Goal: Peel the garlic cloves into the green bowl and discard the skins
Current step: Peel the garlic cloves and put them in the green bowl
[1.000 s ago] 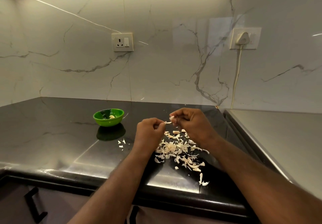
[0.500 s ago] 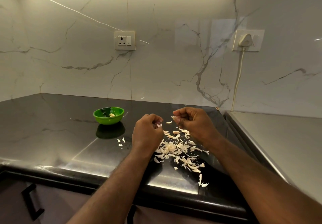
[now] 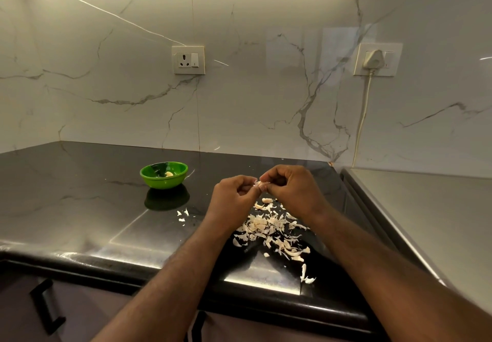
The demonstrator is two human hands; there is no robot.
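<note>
1. Just right of the frame's centre, the left hand (image 3: 234,198) and right hand (image 3: 292,190) meet above the dark countertop (image 3: 80,195). The fingers of both are curled, and both pinch one small garlic clove (image 3: 259,184) between their fingertips. Only a pale sliver of it shows.
2. The clove looks light, firm and small, and its skin is papery and likely to tear off in flakes. Once bare it will probably turn slick, so holding it by its two ends while a nail works at the skin's edge seems the safest grip.
3. The green bowl (image 3: 162,182) stands left of centre, well apart from the hands. It holds at least one peeled clove (image 3: 169,174) near its right inner wall. The dark part of its inside cannot be read.
4. The skins (image 3: 271,228) lie in a loose heap on the counter below the hands, with a few scraps (image 3: 182,214) between heap and bowl. None are discarded yet. They look light enough for a passing forearm to scatter them.
</note>
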